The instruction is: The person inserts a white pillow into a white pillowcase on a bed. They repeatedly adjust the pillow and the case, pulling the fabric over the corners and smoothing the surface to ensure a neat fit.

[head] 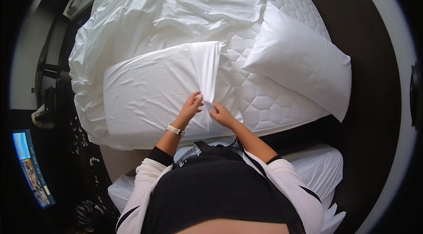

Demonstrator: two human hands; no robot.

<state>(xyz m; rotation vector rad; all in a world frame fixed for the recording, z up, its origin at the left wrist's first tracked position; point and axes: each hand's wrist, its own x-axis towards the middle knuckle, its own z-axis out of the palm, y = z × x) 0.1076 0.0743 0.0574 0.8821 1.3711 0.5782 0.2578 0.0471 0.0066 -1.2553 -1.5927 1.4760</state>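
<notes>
A pillow in a white pillowcase (148,88) lies crosswise in front of me on the near side of the bed. Its end on the right is a loose, folded-over flap of fabric (209,65). My right hand (223,114) pinches the near corner of that flap between thumb and fingers. Just to its left, my left hand (192,106) has its fingertips curled on the cloth at the fold, with a small bit of white showing at the thumb. A pale-banded watch (175,130) is on my left wrist.
Under the pillow is a mattress with a quilted white cover (274,101). A second white pillow (297,52) rests at the right. Rumpled white sheets (112,25) cover the far left side. Another white-covered bed (317,164) is close behind me. A lit screen (33,169) stands at the left.
</notes>
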